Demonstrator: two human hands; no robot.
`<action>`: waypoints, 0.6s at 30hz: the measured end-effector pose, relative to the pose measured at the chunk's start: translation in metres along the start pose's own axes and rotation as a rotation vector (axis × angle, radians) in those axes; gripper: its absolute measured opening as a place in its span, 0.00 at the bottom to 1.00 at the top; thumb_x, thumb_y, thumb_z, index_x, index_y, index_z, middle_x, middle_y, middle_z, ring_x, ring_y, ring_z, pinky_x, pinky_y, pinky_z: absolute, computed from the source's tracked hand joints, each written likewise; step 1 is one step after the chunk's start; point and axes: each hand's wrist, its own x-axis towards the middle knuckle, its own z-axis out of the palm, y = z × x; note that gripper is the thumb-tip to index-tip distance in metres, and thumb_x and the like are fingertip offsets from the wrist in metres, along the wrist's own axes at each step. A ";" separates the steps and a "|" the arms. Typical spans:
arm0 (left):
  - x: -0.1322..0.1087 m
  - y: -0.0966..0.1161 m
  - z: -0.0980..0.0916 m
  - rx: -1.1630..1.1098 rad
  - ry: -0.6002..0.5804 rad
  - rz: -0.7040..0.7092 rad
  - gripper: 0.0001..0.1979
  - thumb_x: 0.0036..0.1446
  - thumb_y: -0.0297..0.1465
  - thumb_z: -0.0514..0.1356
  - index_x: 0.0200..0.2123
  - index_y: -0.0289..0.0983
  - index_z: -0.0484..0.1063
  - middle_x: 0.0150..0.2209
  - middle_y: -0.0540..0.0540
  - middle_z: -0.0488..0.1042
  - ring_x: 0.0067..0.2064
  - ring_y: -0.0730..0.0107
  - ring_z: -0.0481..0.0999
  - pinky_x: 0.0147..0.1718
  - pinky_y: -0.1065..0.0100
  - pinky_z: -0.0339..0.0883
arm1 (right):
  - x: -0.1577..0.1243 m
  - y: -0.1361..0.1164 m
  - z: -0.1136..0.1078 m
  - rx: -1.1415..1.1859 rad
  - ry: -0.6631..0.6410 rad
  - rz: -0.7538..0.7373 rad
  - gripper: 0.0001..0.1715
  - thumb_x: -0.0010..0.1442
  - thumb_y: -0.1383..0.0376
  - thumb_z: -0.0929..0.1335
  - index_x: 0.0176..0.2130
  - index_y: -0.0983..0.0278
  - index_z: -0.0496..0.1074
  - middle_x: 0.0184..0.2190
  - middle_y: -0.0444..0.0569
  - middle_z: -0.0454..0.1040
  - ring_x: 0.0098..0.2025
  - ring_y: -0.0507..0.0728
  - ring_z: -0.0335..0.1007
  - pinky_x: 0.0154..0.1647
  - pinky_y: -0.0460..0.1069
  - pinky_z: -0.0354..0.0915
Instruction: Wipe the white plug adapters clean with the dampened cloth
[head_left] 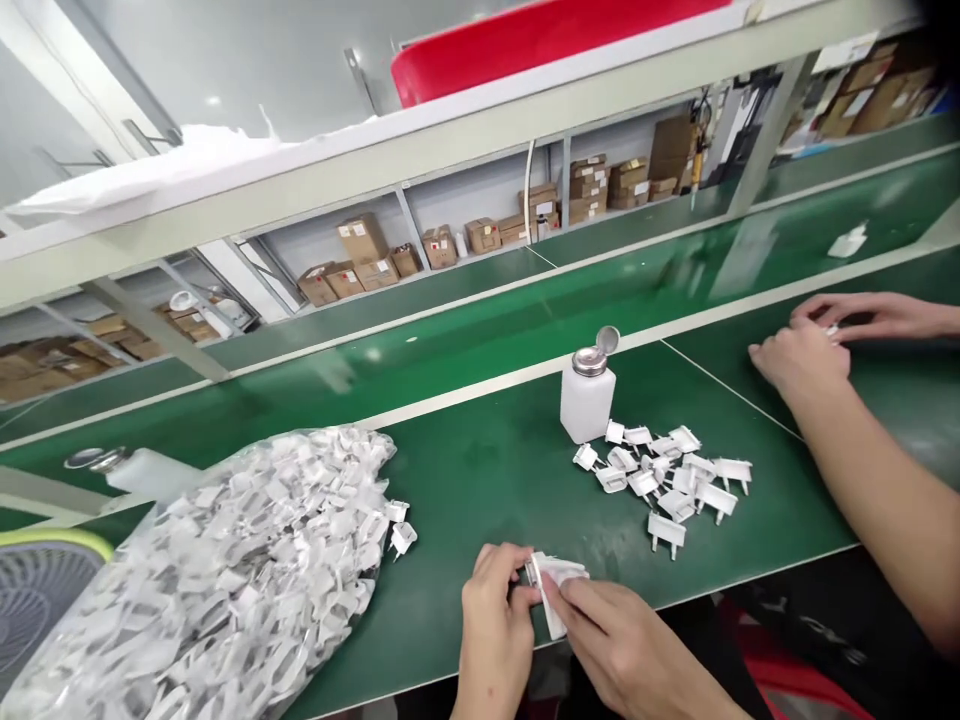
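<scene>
Green matting on a long workbench [480, 500] stretches below shelves of cardboard cartons [589, 185], and a white dispenser bottle [587, 398] stands on it with its flip lid open. Just in front of that bottle lies a loose scatter of white two-pin plug pieces [660, 485], while well left of it slumps a clear bag [202, 590] packed with more white parts. Nearer the bench edge, in front of the bottle and slightly left, the person's left hand [495, 625] and right hand [622, 640] work together on one white plastic piece [553, 590]. The left fingers [491, 565] curl closed around its near side, while the right thumb and fingers press against it from the other side, a close, steady pinch. Right of the bottle, a co-worker's hands [817, 345] hold something small and white.
</scene>
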 end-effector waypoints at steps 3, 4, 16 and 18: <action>0.001 -0.003 -0.001 0.023 -0.023 -0.001 0.20 0.49 0.16 0.53 0.40 0.38 0.78 0.33 0.46 0.74 0.35 0.63 0.74 0.35 0.68 0.68 | -0.004 0.004 -0.001 -0.017 0.013 -0.053 0.28 0.69 0.77 0.57 0.66 0.76 0.59 0.38 0.54 0.76 0.37 0.59 0.75 0.38 0.52 0.73; 0.001 -0.004 -0.002 0.024 -0.034 -0.005 0.20 0.50 0.16 0.54 0.40 0.38 0.78 0.34 0.47 0.74 0.36 0.63 0.74 0.35 0.68 0.67 | -0.001 0.004 -0.003 0.003 0.012 -0.029 0.28 0.69 0.77 0.56 0.66 0.76 0.60 0.39 0.55 0.76 0.37 0.58 0.75 0.38 0.51 0.73; 0.000 -0.001 0.000 0.009 -0.012 -0.047 0.17 0.50 0.18 0.54 0.36 0.40 0.77 0.32 0.49 0.73 0.35 0.64 0.72 0.36 0.69 0.64 | 0.029 0.001 -0.013 0.069 0.013 0.184 0.20 0.72 0.73 0.56 0.53 0.69 0.71 0.35 0.48 0.71 0.30 0.53 0.71 0.28 0.48 0.67; 0.000 0.000 0.001 -0.016 -0.001 -0.063 0.18 0.49 0.18 0.54 0.36 0.39 0.78 0.32 0.49 0.74 0.35 0.64 0.72 0.36 0.69 0.64 | 0.016 -0.004 -0.007 0.007 0.059 0.102 0.23 0.71 0.74 0.56 0.59 0.74 0.68 0.34 0.49 0.73 0.29 0.55 0.72 0.27 0.50 0.68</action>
